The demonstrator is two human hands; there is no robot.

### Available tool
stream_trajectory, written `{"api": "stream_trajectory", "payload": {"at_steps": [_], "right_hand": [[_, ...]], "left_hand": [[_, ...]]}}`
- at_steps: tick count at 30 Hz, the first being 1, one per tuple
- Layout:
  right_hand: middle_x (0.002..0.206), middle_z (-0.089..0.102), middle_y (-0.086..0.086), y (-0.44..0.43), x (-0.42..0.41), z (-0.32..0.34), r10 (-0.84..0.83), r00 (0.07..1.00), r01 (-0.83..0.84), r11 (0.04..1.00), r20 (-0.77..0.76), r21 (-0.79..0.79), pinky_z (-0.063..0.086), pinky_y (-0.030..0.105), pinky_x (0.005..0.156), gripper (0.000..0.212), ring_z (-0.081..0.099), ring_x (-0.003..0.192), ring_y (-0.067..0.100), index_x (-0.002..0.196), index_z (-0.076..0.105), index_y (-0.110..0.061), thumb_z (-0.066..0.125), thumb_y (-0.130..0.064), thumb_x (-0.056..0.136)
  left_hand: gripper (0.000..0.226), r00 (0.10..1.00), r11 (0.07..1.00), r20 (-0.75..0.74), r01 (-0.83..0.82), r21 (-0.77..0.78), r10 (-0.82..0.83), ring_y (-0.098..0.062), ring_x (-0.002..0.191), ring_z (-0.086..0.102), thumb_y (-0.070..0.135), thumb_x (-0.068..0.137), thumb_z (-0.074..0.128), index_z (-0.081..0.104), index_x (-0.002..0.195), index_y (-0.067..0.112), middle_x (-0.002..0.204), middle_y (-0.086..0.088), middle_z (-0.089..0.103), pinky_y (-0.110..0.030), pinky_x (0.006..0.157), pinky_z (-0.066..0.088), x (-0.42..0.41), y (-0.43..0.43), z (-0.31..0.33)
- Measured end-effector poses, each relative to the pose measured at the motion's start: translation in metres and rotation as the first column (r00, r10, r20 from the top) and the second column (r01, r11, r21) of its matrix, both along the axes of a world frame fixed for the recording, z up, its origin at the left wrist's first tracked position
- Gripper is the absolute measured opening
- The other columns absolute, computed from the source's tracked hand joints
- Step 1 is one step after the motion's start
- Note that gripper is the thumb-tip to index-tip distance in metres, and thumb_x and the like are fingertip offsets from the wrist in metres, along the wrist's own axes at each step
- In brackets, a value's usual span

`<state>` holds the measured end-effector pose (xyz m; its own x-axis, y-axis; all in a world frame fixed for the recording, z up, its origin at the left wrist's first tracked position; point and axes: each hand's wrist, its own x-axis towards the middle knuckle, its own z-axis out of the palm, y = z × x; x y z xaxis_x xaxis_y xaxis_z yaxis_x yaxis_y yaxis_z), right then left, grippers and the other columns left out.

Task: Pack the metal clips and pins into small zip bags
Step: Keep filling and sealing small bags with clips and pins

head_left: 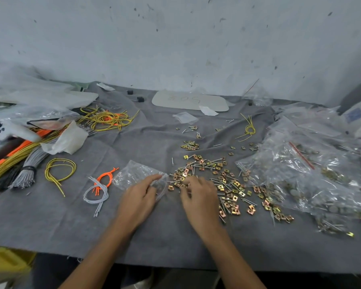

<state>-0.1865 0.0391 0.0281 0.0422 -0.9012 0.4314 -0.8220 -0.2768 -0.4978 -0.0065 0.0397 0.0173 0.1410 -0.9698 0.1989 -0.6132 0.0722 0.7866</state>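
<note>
A heap of small brass-coloured metal clips point(221, 180) mixed with thin silver pins point(227, 186) lies on the grey cloth point(154, 232) at centre right. A small clear zip bag point(133, 174) lies just left of the heap. My left hand point(140, 197) rests on the bag's near right corner, index finger stretched along its mouth. My right hand point(198, 195) sits at the heap's left edge with its fingers curled down into the clips; whether it pinches anything is hidden by blur.
Filled clear bags point(300, 176) pile up at the right. Yellow, orange and grey cords point(59, 170) and bundles lie at the left, with crumpled plastic point(29, 94) behind. A pale oval board point(190, 100) lies by the wall. Stray clips point(189, 145) dot the cloth further back.
</note>
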Motion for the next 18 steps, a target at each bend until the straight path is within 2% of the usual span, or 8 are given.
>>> {"api": "stream_trajectory", "payload": {"at_steps": [4, 7, 10, 12, 15, 18], "right_hand": [[0.097, 0.064, -0.001, -0.009, -0.038, 0.002, -0.076, 0.996, 0.078, 0.995, -0.036, 0.056, 0.043, 0.037, 0.080, 0.007, 0.051, 0.095, 0.024, 0.096, 0.068, -0.021, 0.063, -0.021, 0.092], [0.103, 0.062, -0.004, -0.020, -0.040, 0.005, -0.059, 0.995, 0.067, 0.992, -0.080, 0.109, 0.041, 0.035, 0.085, 0.014, 0.049, 0.101, 0.021, 0.098, 0.068, -0.026, 0.061, -0.036, 0.094], [0.110, 0.062, -0.003, -0.029, -0.027, 0.008, -0.014, 0.975, 0.055, 0.983, -0.223, 0.177, 0.039, 0.036, 0.094, 0.032, 0.048, 0.107, 0.021, 0.103, 0.067, -0.028, 0.056, -0.055, 0.093], [0.118, 0.061, 0.000, -0.034, -0.021, 0.008, -0.010, 0.955, 0.070, 0.979, -0.295, 0.193, 0.040, 0.038, 0.100, 0.041, 0.049, 0.114, 0.022, 0.112, 0.065, -0.026, 0.054, -0.060, 0.092], [0.129, 0.057, 0.007, -0.039, -0.018, 0.010, 0.016, 0.943, 0.068, 0.968, -0.332, 0.240, 0.039, 0.041, 0.103, 0.045, 0.049, 0.121, 0.028, 0.122, 0.062, -0.022, 0.050, -0.056, 0.095], [0.126, 0.058, 0.005, -0.039, -0.021, 0.012, 0.069, 0.954, 0.012, 0.963, -0.292, 0.268, 0.038, 0.040, 0.102, 0.033, 0.050, 0.119, 0.027, 0.118, 0.064, -0.026, 0.054, -0.049, 0.097]], "left_hand": [[0.046, 1.000, 1.000, 0.023, 0.002, -0.014, -0.001, -0.028, 0.095, 0.066, 0.023, 0.088, 0.043, 0.067, 0.127, 0.033, 0.103, -0.009, 0.074, -0.032, 0.079, 0.046, 0.000, -0.002, -0.003], [0.052, 1.000, 1.000, 0.030, -0.007, -0.016, 0.007, -0.025, 0.094, 0.066, 0.031, 0.083, 0.038, 0.067, 0.126, 0.035, 0.102, -0.006, 0.075, -0.030, 0.078, 0.046, 0.000, -0.002, -0.004], [0.051, 0.999, 1.000, 0.049, -0.010, -0.022, 0.011, -0.018, 0.107, 0.064, 0.033, 0.084, 0.039, 0.067, 0.126, 0.035, 0.117, 0.005, 0.073, -0.029, 0.087, 0.047, 0.001, -0.002, -0.005], [0.049, 0.998, 1.000, 0.067, -0.018, -0.023, 0.019, -0.015, 0.113, 0.063, 0.035, 0.085, 0.039, 0.066, 0.126, 0.035, 0.124, 0.010, 0.071, -0.027, 0.090, 0.046, 0.001, -0.003, -0.005], [0.049, 0.997, 1.000, 0.076, -0.022, -0.022, 0.024, -0.013, 0.115, 0.061, 0.038, 0.086, 0.039, 0.066, 0.126, 0.036, 0.125, 0.011, 0.070, -0.027, 0.092, 0.045, 0.001, -0.003, -0.005], [0.049, 0.997, 1.000, 0.072, -0.020, -0.015, 0.021, -0.014, 0.116, 0.061, 0.039, 0.086, 0.039, 0.065, 0.127, 0.036, 0.127, 0.012, 0.069, -0.029, 0.095, 0.047, 0.001, -0.003, -0.005]]}}
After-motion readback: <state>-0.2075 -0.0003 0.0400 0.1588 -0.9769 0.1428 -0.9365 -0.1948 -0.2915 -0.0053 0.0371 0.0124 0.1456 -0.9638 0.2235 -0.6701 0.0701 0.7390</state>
